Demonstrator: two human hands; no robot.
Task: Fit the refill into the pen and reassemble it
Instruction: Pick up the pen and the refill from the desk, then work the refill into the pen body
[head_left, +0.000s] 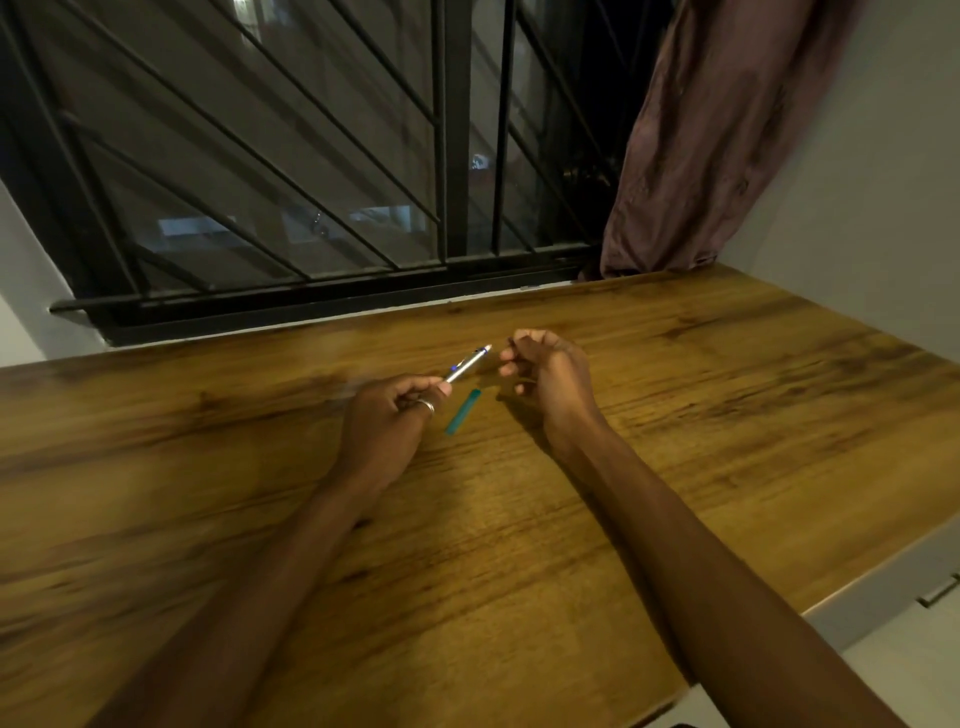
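Note:
My left hand (390, 415), with a ring on one finger, grips the lower end of a slim clear and silver pen barrel (469, 362). The barrel points up and to the right, its tip close to my right hand. My right hand (545, 371) hovers just right of that tip with its fingers curled; whether it pinches a small part I cannot tell. A teal pen cap (463, 412) lies flat on the wooden table (701, 395) between the two hands, touched by neither.
The table runs to a barred window (322, 171) at the back and a wall on the right. A brownish curtain (711, 130) hangs at the back right corner. The table's near right edge falls off to a pale floor (893, 670).

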